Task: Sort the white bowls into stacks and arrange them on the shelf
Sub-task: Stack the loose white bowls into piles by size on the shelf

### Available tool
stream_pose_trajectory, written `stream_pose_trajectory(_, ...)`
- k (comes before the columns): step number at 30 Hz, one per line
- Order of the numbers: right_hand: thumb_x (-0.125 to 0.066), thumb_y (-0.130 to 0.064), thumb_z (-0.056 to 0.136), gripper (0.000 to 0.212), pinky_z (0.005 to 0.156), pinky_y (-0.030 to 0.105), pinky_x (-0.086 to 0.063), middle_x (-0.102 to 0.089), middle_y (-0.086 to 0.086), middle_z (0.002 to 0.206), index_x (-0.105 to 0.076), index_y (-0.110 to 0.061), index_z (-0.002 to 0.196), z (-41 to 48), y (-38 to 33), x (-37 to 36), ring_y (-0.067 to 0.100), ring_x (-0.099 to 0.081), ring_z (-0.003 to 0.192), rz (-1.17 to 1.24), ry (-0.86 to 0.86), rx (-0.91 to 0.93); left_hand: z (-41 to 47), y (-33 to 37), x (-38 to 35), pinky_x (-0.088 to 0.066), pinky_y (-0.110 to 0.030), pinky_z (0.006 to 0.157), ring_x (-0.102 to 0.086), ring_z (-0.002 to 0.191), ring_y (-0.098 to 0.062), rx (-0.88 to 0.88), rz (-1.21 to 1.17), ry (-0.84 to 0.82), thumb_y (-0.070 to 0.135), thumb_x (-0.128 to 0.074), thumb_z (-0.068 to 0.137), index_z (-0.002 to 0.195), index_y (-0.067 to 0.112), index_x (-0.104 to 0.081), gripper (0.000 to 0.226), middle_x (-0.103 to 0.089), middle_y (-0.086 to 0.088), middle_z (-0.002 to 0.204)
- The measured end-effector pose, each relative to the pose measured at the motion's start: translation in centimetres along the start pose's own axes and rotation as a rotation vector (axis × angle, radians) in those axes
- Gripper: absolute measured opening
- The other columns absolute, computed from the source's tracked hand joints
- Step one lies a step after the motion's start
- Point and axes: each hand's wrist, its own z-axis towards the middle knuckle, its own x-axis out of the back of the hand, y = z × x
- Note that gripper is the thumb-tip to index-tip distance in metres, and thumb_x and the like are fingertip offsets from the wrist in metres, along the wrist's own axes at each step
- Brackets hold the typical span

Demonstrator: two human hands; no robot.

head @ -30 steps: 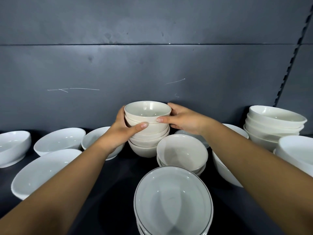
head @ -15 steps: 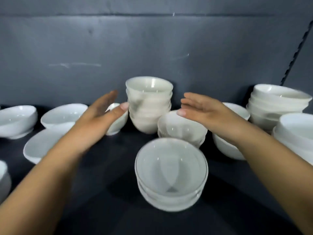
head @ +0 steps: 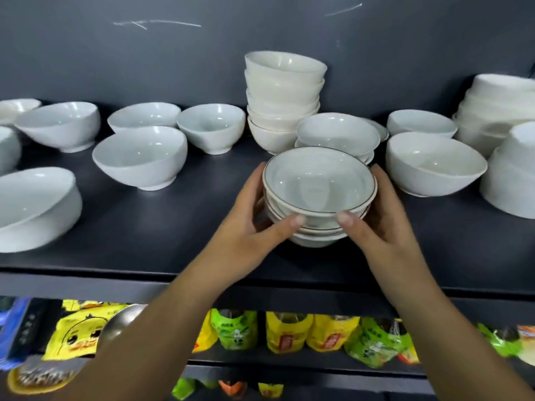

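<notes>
A short stack of white bowls with a thin dark rim line [head: 318, 186] stands near the front of the dark shelf [head: 173, 241]. My left hand [head: 249, 224] grips its left side and my right hand [head: 376, 221] grips its right side, thumbs on the near rim. Behind it stands a tall stack of cream bowls [head: 282, 99] against the back wall. A small stack of white bowls [head: 338, 134] sits just right of that tall stack.
Several loose white bowls [head: 142, 154] lie on the shelf's left half. A large white bowl [head: 431, 163] and more bowl stacks [head: 498, 108] fill the right side. Below the shelf edge, a lower shelf holds yellow and green snack bags [head: 289, 334].
Both hands left the tall cream stack, drew back and closed around the dark-rimmed stack nearer the front. The camera tilted down, showing the lower shelf.
</notes>
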Motion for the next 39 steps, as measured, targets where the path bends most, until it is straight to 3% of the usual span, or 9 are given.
stream_pose_trajectory(2, -0.074, -0.044, 0.064, 0.075, 0.091, 0.013, -0.043, -0.059, -0.014, 0.124, -0.043, -0.025, 0.129, -0.2, 0.0, -0.6, 0.002, -0.052, 0.118, 0.010, 0.041, -0.009, -0.3, 0.0, 0.3, -0.039, -0.011, 0.093, -0.047, 0.122, 0.001, -0.022, -0.016, 0.003, 0.024, -0.066, 0.078, 0.136, 0.018, -0.036, 0.066, -0.050, 0.010, 0.134)
stream_pose_trajectory(7, -0.071, -0.045, 0.067, 0.072, 0.096, 0.017, -0.042, -0.058, -0.013, 0.126, -0.045, -0.024, 0.130, -0.3, -0.4, -3.5, 0.003, -0.051, 0.119, -0.030, 0.017, -0.028, -1.6, 0.3, 3.4, -0.041, -0.011, 0.093, -0.051, 0.118, 0.002, -0.017, 0.021, 0.002, 0.047, -0.060, 0.070, 0.133, 0.024, -0.041, 0.070, -0.055, 0.014, 0.127)
stream_pose_trajectory(13, -0.069, -0.039, 0.074, 0.062, 0.108, 0.035, -0.036, -0.055, -0.014, 0.130, -0.044, -0.034, 0.131, 1.8, 0.5, -8.7, 0.003, -0.048, 0.122, 0.002, 0.028, -0.129, -1.3, -0.3, 8.1, -0.037, -0.038, 0.108, -0.048, 0.122, -0.002, 0.068, -0.007, 0.058, 0.058, -0.056, 0.068, 0.133, 0.029, -0.044, 0.072, -0.054, 0.014, 0.131)
stream_pose_trajectory(21, -0.060, -0.025, 0.087, 0.048, 0.109, 0.038, -0.036, -0.054, -0.011, 0.131, -0.044, -0.027, 0.133, 3.4, 1.0, -10.5, 0.007, -0.049, 0.121, 0.069, 0.137, -0.192, 0.5, -1.0, 8.6, -0.035, -0.039, 0.109, -0.045, 0.124, -0.002, 0.130, -0.046, 0.079, 0.062, -0.056, 0.068, 0.134, 0.038, -0.040, 0.073, -0.050, 0.018, 0.133)
stream_pose_trajectory(26, -0.058, -0.023, 0.088, 0.043, 0.107, 0.038, -0.038, -0.057, -0.009, 0.129, -0.049, -0.024, 0.130, 4.0, 1.6, -10.6, 0.009, -0.051, 0.120, 0.113, 0.239, -0.182, 1.6, -1.0, 7.6, -0.038, -0.035, 0.107, -0.047, 0.122, -0.007, 0.177, -0.009, 0.238, 0.045, -0.062, 0.081, 0.138, 0.020, -0.036, 0.067, -0.050, 0.011, 0.133)
stream_pose_trajectory(29, -0.059, -0.023, 0.087, 0.042, 0.104, 0.036, -0.041, -0.058, -0.006, 0.127, -0.053, -0.020, 0.128, 4.1, 1.7, -10.5, 0.010, -0.052, 0.119, 0.096, 0.350, -0.207, 1.8, -0.2, 7.6, -0.038, -0.029, 0.105, -0.049, 0.122, -0.010, 0.228, 0.116, 0.187, 0.048, -0.058, 0.084, 0.137, 0.021, -0.039, 0.062, -0.052, 0.007, 0.133)
stream_pose_trajectory(32, -0.060, -0.021, 0.087, 0.032, 0.095, 0.018, -0.045, -0.060, -0.002, 0.121, -0.059, -0.013, 0.118, 3.7, 1.1, -10.7, 0.007, -0.056, 0.109, -0.003, 0.505, -0.188, 0.9, 1.3, 8.9, -0.041, -0.010, 0.093, -0.053, 0.112, -0.006, 0.234, 0.281, 0.131, 0.044, -0.053, 0.088, 0.121, 0.022, -0.051, 0.040, -0.056, 0.020, 0.118)
stream_pose_trajectory(35, -0.063, -0.020, 0.085, 0.023, 0.091, 0.011, -0.041, -0.055, -0.005, 0.118, -0.058, -0.022, 0.107, 3.2, 0.4, -11.6, 0.005, -0.051, 0.111, -0.233, 0.610, 0.006, -1.4, 3.6, 12.2, -0.033, 0.008, 0.069, -0.054, 0.092, 0.011, 0.140, 0.415, 0.208, 0.032, -0.059, 0.087, 0.109, 0.029, -0.060, 0.022, -0.058, 0.025, 0.097)
stream_pose_trajectory(39, -0.063, -0.028, 0.079, 0.026, 0.091, 0.001, -0.032, -0.052, -0.017, 0.107, -0.066, -0.014, 0.100, 3.9, -0.8, -15.1, -0.021, -0.043, 0.104, -0.424, 0.457, 0.323, -4.5, 6.4, 18.3, -0.032, 0.007, 0.069, -0.051, 0.073, 0.028, -0.050, 0.579, 0.368, 0.027, -0.062, 0.086, 0.087, 0.034, -0.061, 0.006, -0.058, 0.032, 0.084)
